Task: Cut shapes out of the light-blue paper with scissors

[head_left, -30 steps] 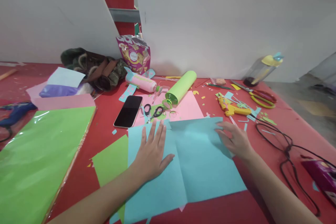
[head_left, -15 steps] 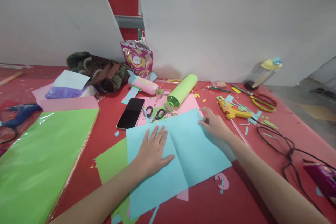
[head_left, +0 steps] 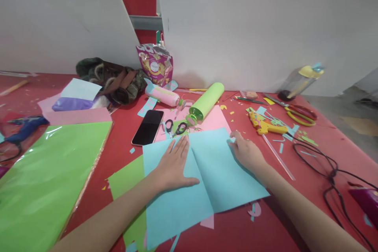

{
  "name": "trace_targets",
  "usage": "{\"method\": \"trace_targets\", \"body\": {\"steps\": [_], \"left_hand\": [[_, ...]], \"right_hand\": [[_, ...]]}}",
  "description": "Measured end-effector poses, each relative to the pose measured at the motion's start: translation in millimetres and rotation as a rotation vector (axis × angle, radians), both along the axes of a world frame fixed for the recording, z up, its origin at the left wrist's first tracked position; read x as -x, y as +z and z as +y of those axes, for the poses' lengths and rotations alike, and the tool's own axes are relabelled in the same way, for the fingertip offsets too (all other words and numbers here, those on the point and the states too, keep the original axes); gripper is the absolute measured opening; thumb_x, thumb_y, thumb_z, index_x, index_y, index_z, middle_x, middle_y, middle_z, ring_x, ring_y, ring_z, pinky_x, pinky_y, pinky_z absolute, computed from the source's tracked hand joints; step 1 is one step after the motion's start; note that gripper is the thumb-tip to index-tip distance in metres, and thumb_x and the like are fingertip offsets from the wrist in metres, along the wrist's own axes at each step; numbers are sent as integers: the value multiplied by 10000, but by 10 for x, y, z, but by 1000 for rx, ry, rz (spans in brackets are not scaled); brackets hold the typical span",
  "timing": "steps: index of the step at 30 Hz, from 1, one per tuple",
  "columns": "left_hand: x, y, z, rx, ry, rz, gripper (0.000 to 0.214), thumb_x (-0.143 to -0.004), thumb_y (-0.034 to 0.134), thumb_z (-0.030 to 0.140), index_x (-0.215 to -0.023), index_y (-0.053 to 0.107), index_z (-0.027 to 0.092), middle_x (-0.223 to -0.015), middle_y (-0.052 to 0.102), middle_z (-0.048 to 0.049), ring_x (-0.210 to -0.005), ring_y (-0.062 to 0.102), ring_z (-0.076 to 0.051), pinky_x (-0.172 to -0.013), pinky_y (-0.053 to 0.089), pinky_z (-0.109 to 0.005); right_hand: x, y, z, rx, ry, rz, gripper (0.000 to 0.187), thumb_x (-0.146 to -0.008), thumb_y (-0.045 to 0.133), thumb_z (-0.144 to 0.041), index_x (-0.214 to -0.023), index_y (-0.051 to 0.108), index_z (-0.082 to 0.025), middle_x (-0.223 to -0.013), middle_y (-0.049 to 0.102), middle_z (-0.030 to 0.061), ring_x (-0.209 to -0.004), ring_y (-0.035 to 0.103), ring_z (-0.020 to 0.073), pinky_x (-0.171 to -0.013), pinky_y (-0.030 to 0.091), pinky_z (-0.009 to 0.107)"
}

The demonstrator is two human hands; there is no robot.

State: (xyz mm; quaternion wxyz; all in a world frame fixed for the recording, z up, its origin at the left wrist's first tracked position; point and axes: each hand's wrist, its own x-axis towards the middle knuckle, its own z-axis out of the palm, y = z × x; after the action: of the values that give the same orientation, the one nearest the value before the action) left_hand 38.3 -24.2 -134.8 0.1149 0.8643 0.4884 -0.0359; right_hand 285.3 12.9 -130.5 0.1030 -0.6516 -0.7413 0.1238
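A light blue paper sheet (head_left: pixel 218 173) with a fold line down its middle lies on the red table (head_left: pixel 295 197) in front of me. My left hand (head_left: pixel 174 163) rests flat on the sheet's left half, fingers together and pointing away. My right hand (head_left: pixel 246 152) touches the sheet's far right edge with its fingertips. A green paper sheet (head_left: pixel 126 183) lies partly under the blue one on the left. A pink sheet (head_left: pixel 214 122) shows beyond the blue sheet's far edge.
Small black scissors (head_left: pixel 177 127), a black phone (head_left: pixel 148 126), a green roll (head_left: pixel 206 101) and a pink bottle (head_left: pixel 162 95) lie beyond the sheet. A yellow glue gun (head_left: pixel 264 124), red-yellow scissors (head_left: pixel 297 110) and black cable (head_left: pixel 321 161) are right. A wrapped green paper stack (head_left: pixel 44 177) is left.
The blue sheet's right half went from spread wide to drawn in closer. My right hand moved from the far right corner inward along the edge. My left hand stayed flat on the sheet.
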Motion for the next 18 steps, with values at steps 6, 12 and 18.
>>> {"method": "trace_targets", "body": {"steps": [6,12,18], "left_hand": [[-3,-7,-4,-5,6,2,1040,-631,409,683,-1339,123,-24,-1417,38,-209,-1313,23,-268,-1058,45,-437],[7,-30,-5,-19,-6,-1,1042,-635,403,691,-1338,129,-27,-1418,49,-210,-1313,30,-271,-1057,42,-443],[8,44,-18,-23,-32,6,971,-676,385,683,-1325,205,-16,-1410,125,-208,-1308,74,-291,-1049,91,-456]], "right_hand": [[-22,-11,-9,-3,44,-17,178,-787,399,-146,-945,448,-209,-610,583,8,-547,564,192,-481,311,221],[-42,51,11,-12,34,49,186,-783,399,-203,-967,428,-189,-575,551,-3,-551,563,203,-514,366,252],[-102,279,-70,114,-9,246,226,-746,432,-288,-951,401,-197,-495,478,-60,-476,498,164,-503,376,251]]}}
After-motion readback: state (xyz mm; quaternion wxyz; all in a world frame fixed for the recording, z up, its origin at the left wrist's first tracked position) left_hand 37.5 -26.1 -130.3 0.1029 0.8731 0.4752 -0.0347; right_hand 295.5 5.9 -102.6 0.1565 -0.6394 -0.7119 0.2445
